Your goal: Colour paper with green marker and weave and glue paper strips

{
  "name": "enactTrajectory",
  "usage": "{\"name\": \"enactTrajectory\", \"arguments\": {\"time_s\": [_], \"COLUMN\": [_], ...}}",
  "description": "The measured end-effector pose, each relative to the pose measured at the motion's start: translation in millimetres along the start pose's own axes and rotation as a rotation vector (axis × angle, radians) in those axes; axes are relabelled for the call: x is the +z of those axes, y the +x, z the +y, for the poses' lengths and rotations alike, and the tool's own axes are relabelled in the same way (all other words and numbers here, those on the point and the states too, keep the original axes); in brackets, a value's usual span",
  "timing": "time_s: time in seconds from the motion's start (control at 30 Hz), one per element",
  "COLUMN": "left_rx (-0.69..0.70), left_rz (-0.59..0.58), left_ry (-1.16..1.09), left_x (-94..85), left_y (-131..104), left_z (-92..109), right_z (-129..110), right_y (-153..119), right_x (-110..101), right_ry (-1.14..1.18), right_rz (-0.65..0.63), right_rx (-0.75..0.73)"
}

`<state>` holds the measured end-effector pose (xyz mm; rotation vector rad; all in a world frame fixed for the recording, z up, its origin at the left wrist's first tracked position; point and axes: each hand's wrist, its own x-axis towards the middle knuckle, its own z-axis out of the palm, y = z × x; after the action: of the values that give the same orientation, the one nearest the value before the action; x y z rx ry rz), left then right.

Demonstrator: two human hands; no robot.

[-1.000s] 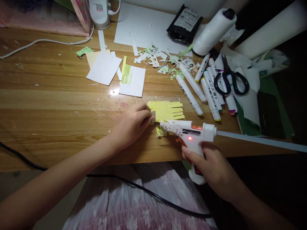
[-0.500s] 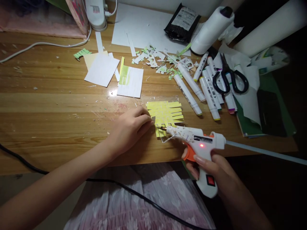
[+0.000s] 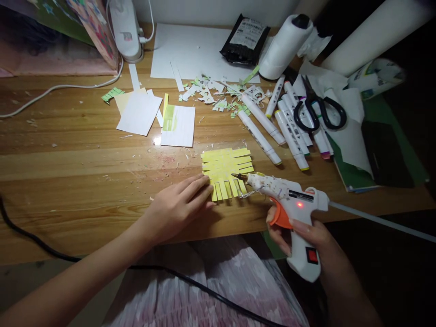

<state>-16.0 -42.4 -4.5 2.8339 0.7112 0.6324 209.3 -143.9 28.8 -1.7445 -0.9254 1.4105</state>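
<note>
Glue gun inside right grip

On a wooden bench, a person's left hand rests its fingers at the near left corner of a yellow paper piece with fringed edges. The right hand grips a white glue gun, its red light glowing and its nozzle over the yellow paper. Farther back lie white paper squares, green and white scraps, and markers with black-handled scissors on top.
</note>
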Motion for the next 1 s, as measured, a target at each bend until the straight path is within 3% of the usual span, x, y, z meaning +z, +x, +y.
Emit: {"name": "enactTrajectory", "arguments": {"time_s": [0.1,0.43,0.63,0.8,1.0], "left_rx": [-0.002,0.001,-0.185,-0.206,-0.344], "left_rz": [-0.008,-0.058,-0.217,-0.279,-0.346], "left_ry": [-0.009,-0.077,-0.047,0.038,-0.138], "left_x": [-1.8,-5.8,-11.0,-8.1,-15.6], "left_y": [2,5,30,46,55], "left_z": [1,1,4,8,2], "right_z": [-2,-3,-3,-8,-16], "right_y": [1,0,-3,-8,-9], "right_x": [0,-2,-7,-8,-9], "right_ry": [0.233,0.342,0.346,0.336,0.273], "right_rz": [-0.014,0.014,0.080,0.138,0.172], "right_rx": [0.081,0.038,0.028,0.062,0.133]}}
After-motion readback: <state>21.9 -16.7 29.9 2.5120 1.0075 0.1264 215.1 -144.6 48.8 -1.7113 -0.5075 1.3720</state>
